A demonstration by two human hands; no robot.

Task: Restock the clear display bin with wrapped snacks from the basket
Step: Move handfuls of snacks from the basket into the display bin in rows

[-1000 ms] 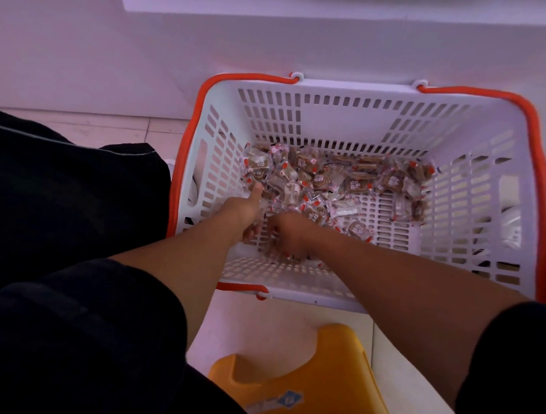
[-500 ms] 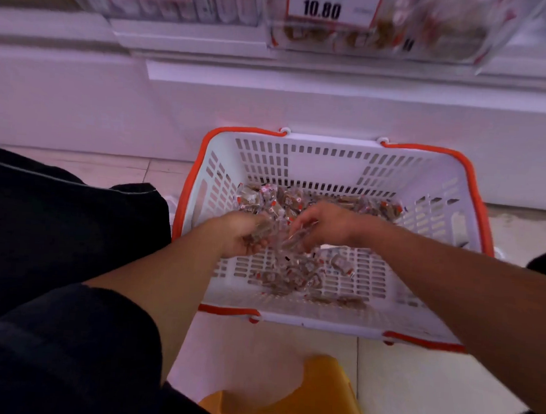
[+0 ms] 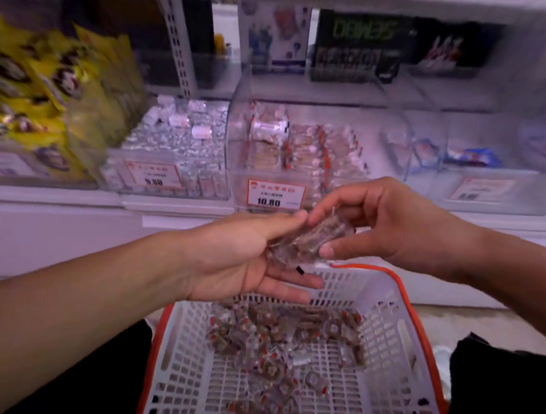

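Both hands are raised above the white basket with an orange rim (image 3: 417, 315), between it and the clear display bin (image 3: 237, 134) tagged 10.80. A bunch of clear-wrapped brown snacks (image 3: 308, 239) sits between the hands. My left hand (image 3: 246, 256) cups it from below, palm up, thumb on top. From the right, my right hand (image 3: 388, 226) pinches the same bunch with thumb and fingers. More wrapped snacks (image 3: 276, 344) lie on the basket floor. The bin holds stacked snacks of the same kind (image 3: 310, 148).
To the left of the display bin stands a bin of silver-wrapped sweets (image 3: 173, 143) tagged 9.80, then yellow bags (image 3: 42, 87). Other clear bins (image 3: 466, 154) stand to the right. A white shelf ledge (image 3: 58, 200) runs below the bins. My dark-clothed knees flank the basket.
Both hands have risen out of the basket with a bunch of snacks and now hover in front of the display bin. The view has tilted up to the shelf.
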